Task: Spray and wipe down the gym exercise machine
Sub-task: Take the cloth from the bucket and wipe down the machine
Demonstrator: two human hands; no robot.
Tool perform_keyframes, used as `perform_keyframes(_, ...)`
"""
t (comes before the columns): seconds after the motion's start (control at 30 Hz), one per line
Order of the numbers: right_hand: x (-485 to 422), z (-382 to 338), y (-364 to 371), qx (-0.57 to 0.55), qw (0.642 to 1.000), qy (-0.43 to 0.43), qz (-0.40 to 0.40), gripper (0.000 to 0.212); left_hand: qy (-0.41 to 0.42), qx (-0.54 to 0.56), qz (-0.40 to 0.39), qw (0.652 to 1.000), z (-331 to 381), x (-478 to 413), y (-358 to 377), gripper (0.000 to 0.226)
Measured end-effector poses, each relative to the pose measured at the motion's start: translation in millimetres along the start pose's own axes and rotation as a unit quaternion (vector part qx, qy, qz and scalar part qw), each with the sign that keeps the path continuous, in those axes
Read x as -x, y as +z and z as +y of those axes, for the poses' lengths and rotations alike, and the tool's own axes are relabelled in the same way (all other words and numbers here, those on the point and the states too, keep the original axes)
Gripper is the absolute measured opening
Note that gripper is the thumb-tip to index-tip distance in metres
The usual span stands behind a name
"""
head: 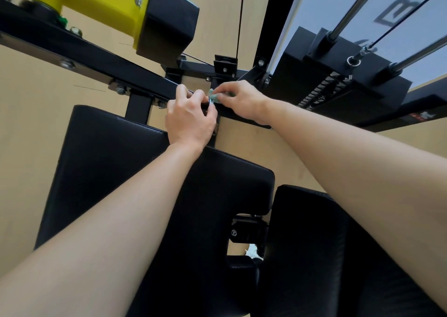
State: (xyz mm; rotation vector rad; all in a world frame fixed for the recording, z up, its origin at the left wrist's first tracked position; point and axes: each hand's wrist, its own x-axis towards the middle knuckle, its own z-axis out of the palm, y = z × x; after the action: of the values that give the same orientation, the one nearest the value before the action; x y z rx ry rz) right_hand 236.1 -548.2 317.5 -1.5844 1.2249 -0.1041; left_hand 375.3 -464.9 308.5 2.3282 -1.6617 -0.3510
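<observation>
The gym machine has a black steel frame bar [92, 58] running across the upper left and a black padded seat [116, 162] below it. My left hand [191, 118] curls its fingers around a small black knob on the bar above the seat. My right hand [242, 99] pinches a small teal cloth [214, 97] against the frame, right beside the left hand's fingertips. Most of the cloth is hidden under my fingers. No spray bottle is in view.
A yellow pivot housing [96, 5] and black cover [169, 21] hang at the upper left. The weight stack [338, 80] with chrome guide rods [355, 9] stands at the right. A second black pad [326, 256] lies at the lower right. The floor is tan wood.
</observation>
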Motion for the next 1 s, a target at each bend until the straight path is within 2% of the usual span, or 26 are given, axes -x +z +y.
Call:
perform_keyframes(0.1, 0.5, 13.1, -7.1, 0.033, 0.999, 0.015, -0.01, 0.028, -0.01, -0.013, -0.002, 1.0, 2.0, -3.8, -1.2, 0.027)
perform_keyframes(0.2, 10.6, 50.1, -30.0, 0.107, 0.99, 0.091, -0.012, 0.024, -0.018, -0.018, 0.003, 1.0, 5.7, -5.4, -0.5, 0.026)
perform_keyframes(0.33, 18.3, 66.7, -31.4, 0.112, 0.978, 0.169, 0.054, 0.02, -0.016, -0.022, 0.011, 1.0, 6.0, -5.3, 2.5, 0.026)
perform_keyframes(0.4, 17.4, 55.6, -12.3, 0.091, 0.98, 0.144, 0.104, 0.023, -0.012, -0.023, 0.008, 1.0, 5.7, -5.0, 3.2, 0.026)
perform_keyframes(0.47, 12.7, 33.7, 11.1, 0.031, 0.988, 0.076, 0.129, 0.025, -0.009, -0.023, 0.003, 1.0, 4.6, -5.2, 2.9, 0.026)
perform_keyframes(0.57, 6.2, 11.6, 25.2, -0.01, 0.992, -0.007, 0.124, 0.025, -0.008, -0.023, -0.005, 1.0, 2.7, -5.2, 2.3, 0.027)
perform_keyframes(0.63, 10.7, 18.8, 22.9, 0.011, 0.993, -0.012, 0.117, 0.029, -0.002, -0.022, -0.007, 1.0, 2.5, -3.2, 1.9, 0.026)
perform_keyframes(0.77, 39.1, 56.5, 20.5, 0.101, 0.969, 0.064, 0.215, 0.028, 0.006, 0.005, -0.017, 1.0, 1.5, 4.1, -1.2, 0.025)
perform_keyframes(0.87, 63.3, 63.6, 27.4, 0.165, 0.944, 0.144, 0.248, 0.024, -0.022, 0.041, -0.084, 0.995, 5.9, 13.8, -6.0, 0.044)
perform_keyframes(0.93, 84.9, 55.5, 32.1, 0.136, 0.94, 0.22, 0.221, 0.022, -0.072, 0.075, -0.151, 0.983, 14.6, 24.6, -16.3, 0.059)
perform_keyframes(1.0, 111.7, 43.6, 38.5, 0.055, 0.947, 0.247, 0.197, 0.018, -0.118, 0.123, -0.172, 0.97, 23.5, 42.7, -31.1, 0.058)
